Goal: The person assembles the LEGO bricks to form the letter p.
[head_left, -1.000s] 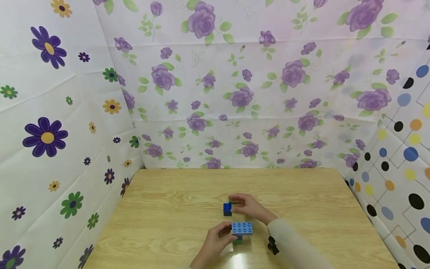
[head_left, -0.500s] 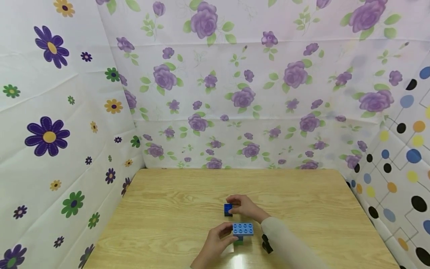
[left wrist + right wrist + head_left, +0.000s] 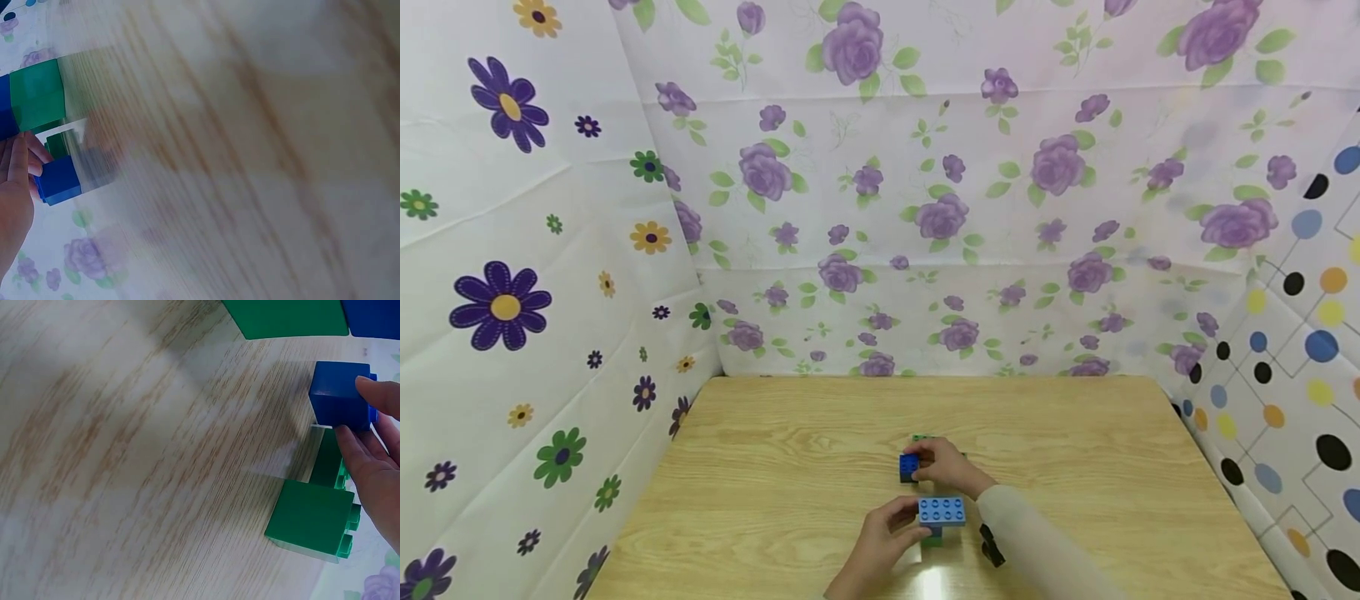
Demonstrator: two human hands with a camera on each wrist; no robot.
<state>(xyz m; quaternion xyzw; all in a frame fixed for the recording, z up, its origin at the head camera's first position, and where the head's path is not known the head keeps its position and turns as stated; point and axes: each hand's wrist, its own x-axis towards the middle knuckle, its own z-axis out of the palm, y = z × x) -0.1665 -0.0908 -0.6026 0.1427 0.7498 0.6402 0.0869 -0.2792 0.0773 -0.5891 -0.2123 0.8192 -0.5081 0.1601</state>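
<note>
1. Far wall: white cloth (image 3: 820,200) printed with purple roses (image 3: 940,217) and green leaves. Horizontal fold creases cross its width; a faint pinkish tint shows at upper right. Lower edge hangs at the table's far edge.
2. Left wall: white cloth with daisy-like flowers (image 3: 502,307) in purple, green and yellow-orange. Slanting creases noted.
3. Right wall: white cloth with black, blue, yellow and orange dots (image 3: 1321,345), some joined by thin lines.
4. Furniture: table (image 3: 775,417), pale yellowish wood-grain top, spanning between the side walls.
5. Light: generally even; one bright glare patch (image 3: 932,582) on the tabletop, near side, centre.
</note>
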